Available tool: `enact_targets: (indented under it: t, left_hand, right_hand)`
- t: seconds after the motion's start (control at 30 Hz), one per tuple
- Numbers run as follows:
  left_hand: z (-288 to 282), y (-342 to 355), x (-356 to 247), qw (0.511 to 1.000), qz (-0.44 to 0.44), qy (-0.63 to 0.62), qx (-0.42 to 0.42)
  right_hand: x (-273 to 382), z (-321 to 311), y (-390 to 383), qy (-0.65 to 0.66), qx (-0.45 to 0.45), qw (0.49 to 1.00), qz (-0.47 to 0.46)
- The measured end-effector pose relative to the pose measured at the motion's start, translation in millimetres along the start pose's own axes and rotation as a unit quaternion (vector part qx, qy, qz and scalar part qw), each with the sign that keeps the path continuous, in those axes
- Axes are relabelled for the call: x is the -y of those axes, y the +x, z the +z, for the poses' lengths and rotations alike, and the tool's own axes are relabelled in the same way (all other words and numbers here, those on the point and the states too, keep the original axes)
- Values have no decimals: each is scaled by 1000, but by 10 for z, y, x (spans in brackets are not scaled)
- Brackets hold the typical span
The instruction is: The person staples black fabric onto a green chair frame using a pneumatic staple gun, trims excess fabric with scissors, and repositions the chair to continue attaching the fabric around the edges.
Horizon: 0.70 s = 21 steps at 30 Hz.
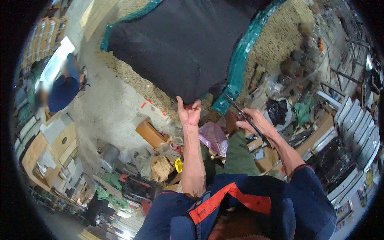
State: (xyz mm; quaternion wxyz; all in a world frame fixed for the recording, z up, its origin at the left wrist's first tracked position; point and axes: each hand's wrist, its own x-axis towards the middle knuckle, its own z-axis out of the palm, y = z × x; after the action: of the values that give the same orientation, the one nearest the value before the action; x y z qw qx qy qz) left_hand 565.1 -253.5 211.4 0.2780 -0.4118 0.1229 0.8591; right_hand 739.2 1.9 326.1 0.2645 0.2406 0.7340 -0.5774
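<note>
A large black sheet (pixel 176 48) with shiny teal strips (pixel 244 56) along its sides spreads out ahead of me. My left hand (pixel 189 114) is palm up at its near edge, thumb and fingers closed on the black material; some fingertips are hidden. To the right, my right hand (pixel 257 122) is wrapped round a long thin dark rod (pixel 240 110). The rod slants from beside my right forearm up to the near end of the right teal strip, its far tip at or close to that strip.
Beige speckled material (pixel 276 36) lies around and under the sheet. A brown box-like piece (pixel 151 134), a pinkish plastic bag (pixel 213 138) and crumpled brown paper (pixel 162 168) lie near my legs. White panels (pixel 356 124) stack at right. Another person (pixel 64 92) in dark blue is at left.
</note>
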Motion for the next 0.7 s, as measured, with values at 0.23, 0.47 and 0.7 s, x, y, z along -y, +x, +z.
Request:
enact_targets:
  t: [0.23, 0.47, 0.7]
  left_hand:
    - [66, -149, 65, 994, 38, 96, -33]
    - [56, -292, 255, 974, 8, 223, -51]
    - [82, -322, 336, 959, 44, 249, -125]
  right_hand:
    - [-72, -45, 75, -31, 46, 998, -27]
    - [-87, 31, 204, -86, 58, 992, -66]
    - [-103, 69, 422, -126, 60, 986, -86]
